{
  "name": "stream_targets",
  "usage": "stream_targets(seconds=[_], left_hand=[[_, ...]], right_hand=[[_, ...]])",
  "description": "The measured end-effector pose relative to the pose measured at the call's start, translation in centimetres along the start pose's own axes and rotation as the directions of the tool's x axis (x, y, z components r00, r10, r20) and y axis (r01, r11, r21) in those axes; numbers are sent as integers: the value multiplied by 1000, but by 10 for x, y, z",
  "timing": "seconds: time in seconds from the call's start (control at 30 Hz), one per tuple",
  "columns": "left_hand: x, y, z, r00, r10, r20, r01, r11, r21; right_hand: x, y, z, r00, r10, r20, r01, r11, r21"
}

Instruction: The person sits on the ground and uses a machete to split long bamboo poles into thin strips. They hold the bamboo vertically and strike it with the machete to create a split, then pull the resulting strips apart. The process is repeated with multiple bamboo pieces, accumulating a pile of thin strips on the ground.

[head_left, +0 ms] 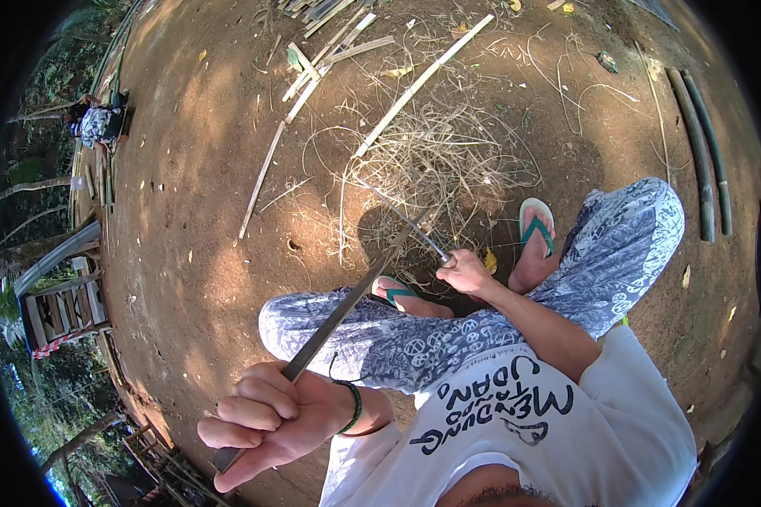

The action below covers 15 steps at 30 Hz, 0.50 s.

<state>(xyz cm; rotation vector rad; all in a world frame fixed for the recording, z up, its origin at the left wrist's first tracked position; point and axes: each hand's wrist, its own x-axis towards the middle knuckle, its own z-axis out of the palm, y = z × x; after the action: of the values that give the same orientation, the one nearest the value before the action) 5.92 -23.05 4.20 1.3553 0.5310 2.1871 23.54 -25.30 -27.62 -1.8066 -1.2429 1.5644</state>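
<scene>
My left hand (271, 414) is closed around the lower end of a long, flat dark strip (334, 321), which looks like bamboo or wood. The strip slants up and away to the right, over my bent leg. In my right hand (467, 275), a knife (431, 243) is gripped by its handle, the thin blade pointing away to the left. Blade and far end of the strip cross in front of me; whether they touch I cannot tell. Beneath and beyond them lies a tangled heap of thin pale shavings (448, 156) on the ground.
A pale strip (427, 84) leans across the heap, and several more strips (313, 80) lie farther left. Two dark poles (698, 152) rest at the right. My sandalled feet (533, 241) flank the heap's near side. Far left are another person (100, 124) and a wooden structure (63, 311).
</scene>
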Motion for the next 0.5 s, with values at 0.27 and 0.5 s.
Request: stream_targets(seconds=[0.27,0.5], left_hand=[[6,0,1,994,9,-112,1,996,90],[12,-4,4,983,17,-181,12,987,160]], right_hand=[[13,35,-2,959,279,-51,-280,960,-8],[22,68,15,977,24,-210,-37,998,-60]])
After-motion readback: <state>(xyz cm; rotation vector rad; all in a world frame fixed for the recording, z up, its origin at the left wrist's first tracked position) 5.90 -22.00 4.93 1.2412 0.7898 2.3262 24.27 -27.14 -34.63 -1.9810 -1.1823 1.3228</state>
